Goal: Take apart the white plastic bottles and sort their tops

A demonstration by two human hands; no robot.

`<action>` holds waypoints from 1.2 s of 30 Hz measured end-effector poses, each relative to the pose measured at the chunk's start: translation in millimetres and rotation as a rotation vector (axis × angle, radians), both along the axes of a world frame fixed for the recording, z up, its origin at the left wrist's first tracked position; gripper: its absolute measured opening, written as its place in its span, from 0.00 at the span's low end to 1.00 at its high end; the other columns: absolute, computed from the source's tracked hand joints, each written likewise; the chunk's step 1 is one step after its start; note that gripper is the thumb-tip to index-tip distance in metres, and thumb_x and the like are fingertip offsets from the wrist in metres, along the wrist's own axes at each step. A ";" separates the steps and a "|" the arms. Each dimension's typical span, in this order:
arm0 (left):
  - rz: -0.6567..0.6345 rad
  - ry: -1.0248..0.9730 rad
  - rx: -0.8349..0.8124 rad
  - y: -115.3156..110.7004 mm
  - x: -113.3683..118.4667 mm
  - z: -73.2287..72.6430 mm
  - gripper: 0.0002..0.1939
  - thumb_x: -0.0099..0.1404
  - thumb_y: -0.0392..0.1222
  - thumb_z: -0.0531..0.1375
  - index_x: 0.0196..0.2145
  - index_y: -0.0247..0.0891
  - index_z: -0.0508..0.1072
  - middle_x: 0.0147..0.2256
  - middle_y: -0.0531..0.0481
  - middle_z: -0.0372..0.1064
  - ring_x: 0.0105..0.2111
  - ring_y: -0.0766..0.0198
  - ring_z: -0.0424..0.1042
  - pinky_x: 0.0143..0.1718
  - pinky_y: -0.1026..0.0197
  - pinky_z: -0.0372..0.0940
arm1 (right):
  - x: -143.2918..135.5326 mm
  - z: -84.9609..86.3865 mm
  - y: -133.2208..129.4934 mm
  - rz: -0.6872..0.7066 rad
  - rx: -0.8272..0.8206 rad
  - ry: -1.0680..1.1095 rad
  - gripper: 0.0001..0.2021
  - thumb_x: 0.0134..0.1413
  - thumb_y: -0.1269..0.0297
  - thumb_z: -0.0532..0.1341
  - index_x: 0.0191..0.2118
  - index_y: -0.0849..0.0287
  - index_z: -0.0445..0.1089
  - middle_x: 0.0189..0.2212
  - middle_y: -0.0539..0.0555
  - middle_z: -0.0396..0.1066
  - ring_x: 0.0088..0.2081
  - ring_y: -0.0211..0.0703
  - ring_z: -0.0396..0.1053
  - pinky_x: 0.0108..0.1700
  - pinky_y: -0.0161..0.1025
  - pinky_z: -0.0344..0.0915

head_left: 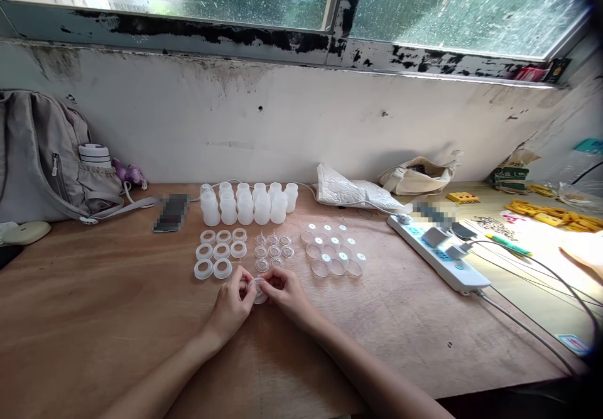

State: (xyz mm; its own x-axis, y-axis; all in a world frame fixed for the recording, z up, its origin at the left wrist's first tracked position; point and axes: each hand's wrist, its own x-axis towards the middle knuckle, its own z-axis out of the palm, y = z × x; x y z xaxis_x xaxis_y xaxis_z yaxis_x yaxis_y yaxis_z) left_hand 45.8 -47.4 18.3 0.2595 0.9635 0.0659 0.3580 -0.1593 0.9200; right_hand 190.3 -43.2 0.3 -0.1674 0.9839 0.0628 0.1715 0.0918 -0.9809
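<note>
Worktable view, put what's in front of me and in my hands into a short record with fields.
surface: brown wooden tabletop
left hand: fingertips on a clear round part
right hand: fingertips on the same part
bottles: frosted, upright, two rows
translucent rings: eight, laid out in rows
small clear pieces: eight, right of the rings
clear discs: nine, each with a pale spot
far left: grey backpack
right side: white power strip, adapters plugged in

The person's left hand (232, 301) is bare, its slim left forearm (176, 365) uncovered. Beside that hand, the right hand (288, 294) and right forearm (360, 359) are bare too.
</note>
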 end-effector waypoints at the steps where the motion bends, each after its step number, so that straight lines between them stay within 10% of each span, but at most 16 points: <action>1: -0.001 0.001 0.000 0.1 0.0 -0.4 0.06 0.60 0.43 0.50 0.28 0.40 0.57 0.17 0.58 0.61 0.15 0.68 0.63 0.17 0.68 0.55 | 0.0 0.2 -0.1 -0.002 0.002 -0.003 0.11 0.48 0.58 0.58 0.28 0.62 0.67 0.21 0.49 0.66 0.21 0.33 0.61 0.23 0.31 0.59; 36: 0.036 0.205 0.188 2.9 -2.9 -0.2 0.08 0.59 0.46 0.51 0.32 0.41 0.65 0.21 0.55 0.66 0.21 0.65 0.67 0.23 0.66 0.58 | 3.5 10.1 -1.1 -0.054 0.162 -0.126 0.07 0.50 0.64 0.56 0.34 0.59 0.70 0.25 0.50 0.65 0.27 0.35 0.62 0.29 0.33 0.62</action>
State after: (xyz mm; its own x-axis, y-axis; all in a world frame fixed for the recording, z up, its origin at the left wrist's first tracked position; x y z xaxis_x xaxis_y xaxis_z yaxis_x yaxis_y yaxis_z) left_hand 43.0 -44.5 18.0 0.2516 0.9481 0.1945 0.5419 -0.3045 0.7833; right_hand 193.7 -44.2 10.4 -0.1309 0.9704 0.2027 0.3009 0.2337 -0.9246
